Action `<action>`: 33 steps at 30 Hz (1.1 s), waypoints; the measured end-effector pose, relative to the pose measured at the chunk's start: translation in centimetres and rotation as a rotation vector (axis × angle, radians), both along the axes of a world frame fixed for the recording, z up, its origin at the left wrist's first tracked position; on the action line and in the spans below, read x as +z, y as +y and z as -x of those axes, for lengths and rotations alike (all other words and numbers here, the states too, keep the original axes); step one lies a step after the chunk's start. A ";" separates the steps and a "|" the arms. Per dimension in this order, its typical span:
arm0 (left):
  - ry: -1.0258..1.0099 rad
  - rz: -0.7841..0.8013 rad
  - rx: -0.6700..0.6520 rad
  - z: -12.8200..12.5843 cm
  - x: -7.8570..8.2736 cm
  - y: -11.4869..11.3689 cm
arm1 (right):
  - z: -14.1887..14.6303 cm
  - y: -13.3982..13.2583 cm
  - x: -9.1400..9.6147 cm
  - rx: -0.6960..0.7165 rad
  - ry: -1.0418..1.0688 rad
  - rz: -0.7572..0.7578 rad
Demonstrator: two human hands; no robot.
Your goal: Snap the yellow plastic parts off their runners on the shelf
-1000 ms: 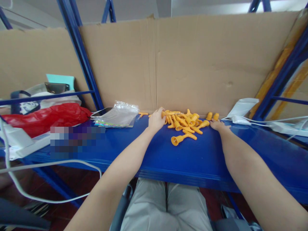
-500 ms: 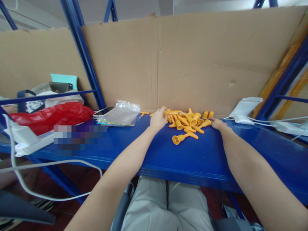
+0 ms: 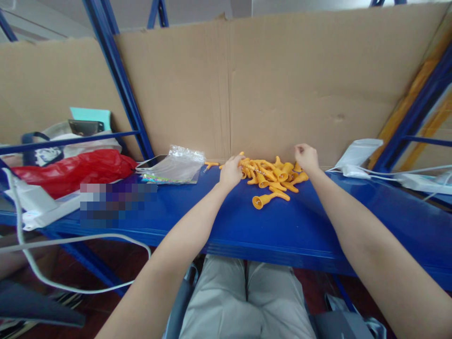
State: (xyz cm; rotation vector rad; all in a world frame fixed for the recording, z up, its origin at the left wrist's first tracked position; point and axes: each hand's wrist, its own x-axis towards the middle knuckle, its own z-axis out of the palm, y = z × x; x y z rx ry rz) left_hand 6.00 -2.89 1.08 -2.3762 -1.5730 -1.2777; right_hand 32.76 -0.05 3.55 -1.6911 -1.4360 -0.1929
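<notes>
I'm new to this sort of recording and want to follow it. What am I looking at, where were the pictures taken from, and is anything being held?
There is no robot here, just a person's two bare hands. One camera, worn on the head, looks forward and down, so you see the arms and lap from the wearer's side.

On the blue table lies a pile of yellow plastic pieces, with one piece at its near edge. A clear bag lies to the left, and cardboard stands behind.

The left hand is at the left end of the pile. The right hand is curled near the right end. Whether either grips anything is too small to tell.
</notes>
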 end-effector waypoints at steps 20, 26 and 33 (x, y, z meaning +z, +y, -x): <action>0.156 0.018 -0.207 -3.2 0.5 -3.4 | 8.2 -5.9 0.4 0.713 0.907 0.375; 0.172 0.105 -0.174 -3.9 0.5 -3.7 | 8.9 -6.0 0.2 0.658 0.933 0.378; 0.091 0.331 -0.135 -3.6 1.6 -2.9 | 10.6 -6.7 0.1 0.598 0.927 0.375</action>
